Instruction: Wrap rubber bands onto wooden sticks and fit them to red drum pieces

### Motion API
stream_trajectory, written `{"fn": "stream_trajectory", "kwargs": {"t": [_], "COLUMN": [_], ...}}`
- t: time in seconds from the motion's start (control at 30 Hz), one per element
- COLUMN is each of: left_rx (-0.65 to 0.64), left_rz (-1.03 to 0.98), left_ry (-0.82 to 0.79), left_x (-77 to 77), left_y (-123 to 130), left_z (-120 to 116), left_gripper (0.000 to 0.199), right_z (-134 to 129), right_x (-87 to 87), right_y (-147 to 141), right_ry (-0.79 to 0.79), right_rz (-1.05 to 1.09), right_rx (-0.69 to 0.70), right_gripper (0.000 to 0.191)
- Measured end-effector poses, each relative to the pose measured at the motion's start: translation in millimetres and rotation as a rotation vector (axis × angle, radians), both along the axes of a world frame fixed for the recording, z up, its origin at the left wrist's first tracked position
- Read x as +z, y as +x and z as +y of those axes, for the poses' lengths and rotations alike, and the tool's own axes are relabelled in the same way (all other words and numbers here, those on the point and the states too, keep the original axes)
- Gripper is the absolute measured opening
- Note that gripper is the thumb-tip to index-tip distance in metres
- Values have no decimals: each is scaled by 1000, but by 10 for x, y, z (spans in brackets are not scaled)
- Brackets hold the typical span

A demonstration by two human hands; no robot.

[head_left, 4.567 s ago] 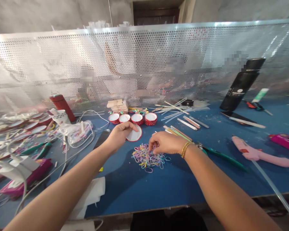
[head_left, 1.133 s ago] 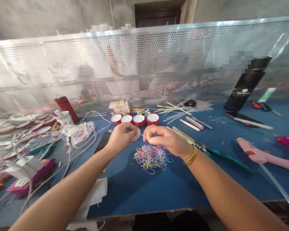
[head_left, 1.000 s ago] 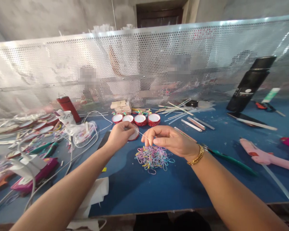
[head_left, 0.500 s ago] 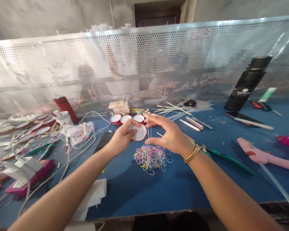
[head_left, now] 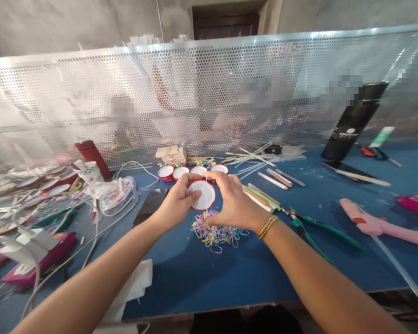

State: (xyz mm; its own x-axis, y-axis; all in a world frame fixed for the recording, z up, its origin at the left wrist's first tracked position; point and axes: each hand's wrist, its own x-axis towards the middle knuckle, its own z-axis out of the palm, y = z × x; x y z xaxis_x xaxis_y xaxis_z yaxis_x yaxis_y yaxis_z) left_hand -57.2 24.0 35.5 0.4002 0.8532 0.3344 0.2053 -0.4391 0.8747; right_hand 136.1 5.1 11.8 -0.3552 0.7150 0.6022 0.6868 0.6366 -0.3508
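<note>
My left hand (head_left: 177,202) is closed on a small round piece with a white face and red rim (head_left: 202,195), its thumb lying across the face. My right hand (head_left: 231,199) curves around the piece's right side, thumb and fingers apart. Between those fingertips a thin pale rubber band (head_left: 206,212) is stretched, partly over the white face. Whether the band touches the piece I cannot tell. Just below lies a heap of pastel rubber bands (head_left: 218,234). Behind the hands stands a row of several similar red-rimmed white pieces (head_left: 166,172).
Marker-like sticks (head_left: 261,197) and green-handled pliers (head_left: 329,232) lie to the right, before a pink glue gun (head_left: 372,222). A black bottle (head_left: 350,125) and red flask (head_left: 92,157) stand farther back. Cables (head_left: 95,241) and clutter cover the left side. A perforated metal screen (head_left: 209,93) borders the back.
My right hand has moved left and slightly down with the stretched band, bringing it over the round piece. My left hand has shifted slightly, with the piece's white face turned more toward me.
</note>
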Motion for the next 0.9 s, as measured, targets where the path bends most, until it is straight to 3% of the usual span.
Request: {"fn": "stream_trajectory", "kwargs": {"t": [0.73,0.83,0.9], "left_rx": [-54,-59,-55], "left_rz": [-91,-124,-160], "left_ry": [-47,-58,-50], "left_x": [10,2,-8], "left_y": [38,45,49], "left_z": [-64,-65,-62], "left_gripper": [34,34,35], "right_z": [-5,27,65], "right_x": [26,6,-24], "right_y": [-14,-42,-73], "right_ry": [-92,-113,-126], "right_rz": [41,142,256], "right_rx": [23,50,97], "right_gripper": [99,90,74]}}
